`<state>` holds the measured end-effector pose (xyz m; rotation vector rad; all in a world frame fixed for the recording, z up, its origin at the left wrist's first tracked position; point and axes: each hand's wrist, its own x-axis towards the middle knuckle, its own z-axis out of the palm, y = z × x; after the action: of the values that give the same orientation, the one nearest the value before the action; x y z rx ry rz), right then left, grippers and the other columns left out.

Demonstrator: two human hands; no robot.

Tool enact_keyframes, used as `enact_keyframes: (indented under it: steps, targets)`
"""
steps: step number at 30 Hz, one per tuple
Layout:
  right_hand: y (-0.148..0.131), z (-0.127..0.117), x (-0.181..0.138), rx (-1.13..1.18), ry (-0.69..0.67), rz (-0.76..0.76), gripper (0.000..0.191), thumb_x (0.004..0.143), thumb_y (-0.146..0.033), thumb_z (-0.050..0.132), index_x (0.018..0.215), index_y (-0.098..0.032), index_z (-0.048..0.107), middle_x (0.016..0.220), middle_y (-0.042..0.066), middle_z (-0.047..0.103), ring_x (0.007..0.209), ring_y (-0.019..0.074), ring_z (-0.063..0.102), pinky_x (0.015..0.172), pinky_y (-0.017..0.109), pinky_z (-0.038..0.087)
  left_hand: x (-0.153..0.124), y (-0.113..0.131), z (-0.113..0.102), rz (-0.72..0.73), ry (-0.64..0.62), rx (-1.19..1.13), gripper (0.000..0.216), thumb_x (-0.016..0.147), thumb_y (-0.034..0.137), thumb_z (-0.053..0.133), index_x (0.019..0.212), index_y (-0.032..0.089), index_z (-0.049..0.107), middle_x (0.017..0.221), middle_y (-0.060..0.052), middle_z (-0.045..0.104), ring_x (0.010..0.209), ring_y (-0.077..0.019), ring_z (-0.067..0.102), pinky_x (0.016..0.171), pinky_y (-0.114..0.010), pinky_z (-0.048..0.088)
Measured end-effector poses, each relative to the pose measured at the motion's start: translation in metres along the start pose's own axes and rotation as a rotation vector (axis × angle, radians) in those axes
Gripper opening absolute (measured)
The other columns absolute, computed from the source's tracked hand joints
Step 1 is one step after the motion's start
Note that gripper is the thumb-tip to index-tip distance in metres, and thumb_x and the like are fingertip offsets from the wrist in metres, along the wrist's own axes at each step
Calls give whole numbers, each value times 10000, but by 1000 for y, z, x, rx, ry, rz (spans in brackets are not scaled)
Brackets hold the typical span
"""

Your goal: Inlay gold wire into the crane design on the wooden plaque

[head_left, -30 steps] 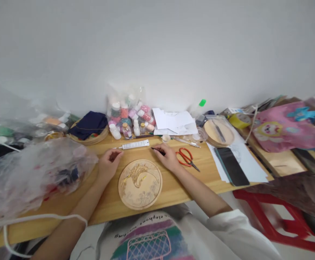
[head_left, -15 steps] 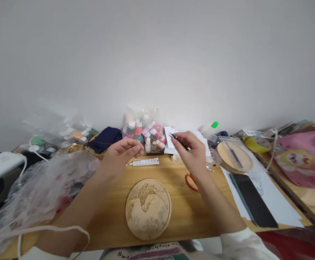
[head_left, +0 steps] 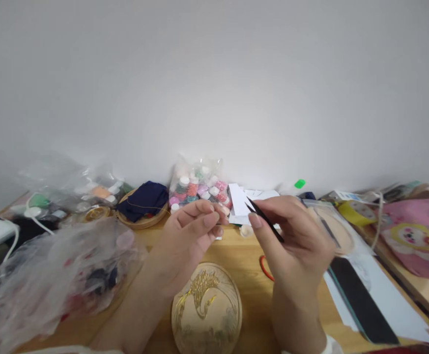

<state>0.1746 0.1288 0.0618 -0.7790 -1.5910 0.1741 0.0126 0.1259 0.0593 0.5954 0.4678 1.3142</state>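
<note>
My right hand (head_left: pixel 291 246) grips black tweezers (head_left: pixel 266 221), their pointed tips slightly apart and aimed up and left. Facing it, my left hand (head_left: pixel 192 231) is closed, thumb against the fingertips. Whatever it pinches is too small to make out. Below the hands on the wooden table lies a round pale wooden disc (head_left: pixel 207 314) with a raised gold bird-like design and grey patterning in its lower part. Red-handled scissors (head_left: pixel 266 269) lie partly hidden behind my right wrist. Near the white papers (head_left: pixel 239 200) is a small round pale container (head_left: pixel 246 230).
A bag of small colourful jars (head_left: pixel 199 187) leans against the wall. Navy cloth (head_left: pixel 144 200) lies over a round wooden frame at the left. Clear plastic bags (head_left: pixel 70 275) cover the left side. A dark phone (head_left: pixel 361 300) rests on white sheets at the right, near yellow tape (head_left: pixel 357 211).
Both hands have come nearer to the camera, the left shifting right and the right still holding the tweezers. My view has moved, so the disc sits lower in the picture.
</note>
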Motion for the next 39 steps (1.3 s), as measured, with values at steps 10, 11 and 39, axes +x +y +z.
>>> enact_keyframes:
  steps: [10,11,39]
  targets:
    - [-5,8,-6,-183,23,-161,292,816,-32,743,1059,-193,730,893,20,715,773,137,638,600,261,519,-10,4,-6,-65,-17,17,317,714,426,899,980,273,821,1113,-2,772,1034,-145,656,813,-192,503]
    - [-4,9,-6,-211,33,-202,285,814,-25,742,1052,-181,733,902,25,726,778,138,648,617,263,534,-11,5,-6,-70,-37,13,309,751,438,866,1007,273,818,1165,-5,761,1079,-159,648,835,-202,503]
    - [0,10,-8,-327,40,-316,238,828,-71,749,1042,-174,741,912,51,766,770,174,704,628,306,583,-15,8,-1,-77,-99,-35,252,839,372,698,975,208,833,1131,-66,750,1168,-282,614,837,-319,535]
